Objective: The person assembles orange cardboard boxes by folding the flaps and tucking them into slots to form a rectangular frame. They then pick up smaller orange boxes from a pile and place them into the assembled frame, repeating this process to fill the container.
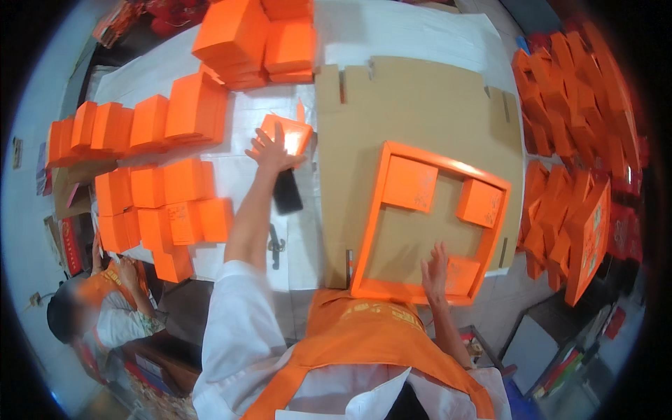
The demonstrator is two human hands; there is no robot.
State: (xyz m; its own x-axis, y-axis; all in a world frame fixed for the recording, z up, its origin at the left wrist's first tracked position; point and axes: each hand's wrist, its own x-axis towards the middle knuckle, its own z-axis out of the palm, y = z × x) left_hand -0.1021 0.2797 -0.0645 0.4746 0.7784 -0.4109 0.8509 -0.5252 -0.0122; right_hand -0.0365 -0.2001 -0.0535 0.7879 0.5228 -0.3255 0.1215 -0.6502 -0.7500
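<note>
My left hand (271,148) reaches out with its fingers spread over the near left side of a small orange box (297,138) with a shiny top. Just below that hand lies a black phone-like slab (288,193). An orange rectangular frame (378,203) rests on brown cardboard in front of me. Inside it, orange boxes sit at the upper left (409,183), the upper right (480,203) and the lower right (463,275). My right hand (435,269) is open over the frame's near side, beside the lower right box, with nothing visible in it.
Stacks of orange boxes (196,105) line the table's left and far sides. Flat brown cardboard (420,94) covers the right half. A dark tool (275,246) lies near the front edge. More orange frames (560,217) are stacked at right. Another person (112,308) works at lower left.
</note>
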